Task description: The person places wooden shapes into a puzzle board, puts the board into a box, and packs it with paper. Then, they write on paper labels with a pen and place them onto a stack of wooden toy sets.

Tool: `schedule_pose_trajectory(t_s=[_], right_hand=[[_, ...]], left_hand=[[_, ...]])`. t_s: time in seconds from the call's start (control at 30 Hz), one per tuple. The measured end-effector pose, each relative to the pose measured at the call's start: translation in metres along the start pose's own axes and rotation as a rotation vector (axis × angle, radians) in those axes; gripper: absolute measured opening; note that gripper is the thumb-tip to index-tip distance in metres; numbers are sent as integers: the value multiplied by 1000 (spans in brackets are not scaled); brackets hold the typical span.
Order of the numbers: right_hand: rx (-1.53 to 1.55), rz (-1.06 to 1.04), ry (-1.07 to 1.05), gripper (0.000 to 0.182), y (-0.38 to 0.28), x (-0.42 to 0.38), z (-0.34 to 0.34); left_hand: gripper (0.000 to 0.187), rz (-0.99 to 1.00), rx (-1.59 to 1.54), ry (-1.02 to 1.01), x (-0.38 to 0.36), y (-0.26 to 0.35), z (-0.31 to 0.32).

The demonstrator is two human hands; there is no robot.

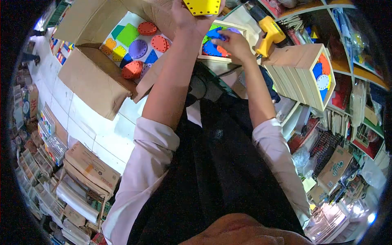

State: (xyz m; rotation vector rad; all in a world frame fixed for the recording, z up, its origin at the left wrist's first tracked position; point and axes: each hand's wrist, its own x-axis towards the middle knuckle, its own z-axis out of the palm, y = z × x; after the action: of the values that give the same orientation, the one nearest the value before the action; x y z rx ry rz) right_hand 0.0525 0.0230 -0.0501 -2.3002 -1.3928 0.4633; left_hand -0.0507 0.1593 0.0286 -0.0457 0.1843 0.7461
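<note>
At the top edge, my left hand [191,19] is closed around a yellow plastic shape [203,7] with small holes along its border; the frame cuts off its upper part. My right hand [236,44] is over a shallow wooden tray [220,59], its thumb and fingers on a blue plastic shape [214,33]. Beneath it in the tray lie a dotted blue shape [211,49], an orange-red one [223,51], a purple one and green ones. A cardboard box [94,69] at the left holds several pierced shapes, among them a purple disc [138,48] and red pieces [132,70].
A yellow heat gun [270,32] lies right of the tray. Closer in stands a stack of wooden trays [296,71] with coloured shapes in the end one. Crowded shelves [343,49] line the right side. A closed carton [92,165] sits at the lower left by the white tiled floor [81,110].
</note>
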Motion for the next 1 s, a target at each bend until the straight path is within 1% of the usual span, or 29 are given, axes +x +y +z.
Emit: schedule_pose_trajectory(t_s=[0.03, 0.07, 0.13, 0.17, 0.23, 0.27, 0.3, 0.33, 0.37, 0.4, 0.47, 0.5, 0.57, 0.6, 0.67, 0.7, 0.77, 0.8, 0.87, 0.9, 0.93, 1.0], right_hand=[[-143, -7, -58, 51, -8, -1, -3], [-140, -6, -58, 51, -12, -3, -3], [-247, -6, -63, 45, -16, -4, -2], [-244, -4, -63, 45, -12, -3, 0], [179, 11, -125, 33, 6, 5, 4], [180, 10, -125, 33, 13, 8, 3], [367, -60, -88, 25, 22, 10, 1], [554, -129, -50, 18, 30, 13, -3], [571, -161, -13, 14, 39, 16, -9], [571, -161, -14, 14, 44, 16, -17], [702, 107, 79, 13, 51, 17, -33], [702, 106, 79, 13, 55, 17, -39], [635, 128, 252, 13, 56, 15, -49], [634, 129, 253, 13, 54, 15, -53], [533, 192, 317, 14, 47, 12, -56], [534, 191, 317, 14, 43, 11, -55], [199, 56, 327, 18, 31, 8, -52], [200, 56, 327, 18, 24, 6, -52], [-153, 91, 279, 19, 11, 2, -58], [-89, 116, 234, 19, 7, 0, -62], [-91, 118, 235, 19, 5, -3, -63], [-165, 115, 209, 19, 3, -5, -64]], left_hand=[[39, -8, 10, 12, 0, -1, 0], [38, -16, 21, 24, 0, -2, 2], [38, -12, 38, 31, -2, -4, 4], [38, -7, 53, 37, -2, -5, 4], [38, -4, 49, 48, -1, -5, 4], [38, -1, 45, 59, -1, -5, 3], [38, 0, 46, 60, 1, -4, 0], [38, -18, 22, -21, 2, -2, -3], [38, -36, -2, -101, 3, -1, -6], [38, -34, -2, -100, 1, -2, -1], [38, 1, 17, 61, -3, -3, 7], [38, 2, 16, 60, -4, -3, 8], [38, 1, 47, 108, -5, -3, 9], [38, 0, 47, 108, -4, -3, 8], [38, -27, 37, 26, -1, -2, 4], [38, -27, 37, 26, 0, -2, 1], [37, -34, 7, -21, 0, -3, 2], [37, -34, 7, -21, -2, -3, 4], [35, 26, 56, 106, -6, -6, 9], [35, 24, 55, 106, -6, -7, 9], [35, 19, 64, 113, -6, -7, 10], [35, 14, 72, 118, -5, -7, 9]])
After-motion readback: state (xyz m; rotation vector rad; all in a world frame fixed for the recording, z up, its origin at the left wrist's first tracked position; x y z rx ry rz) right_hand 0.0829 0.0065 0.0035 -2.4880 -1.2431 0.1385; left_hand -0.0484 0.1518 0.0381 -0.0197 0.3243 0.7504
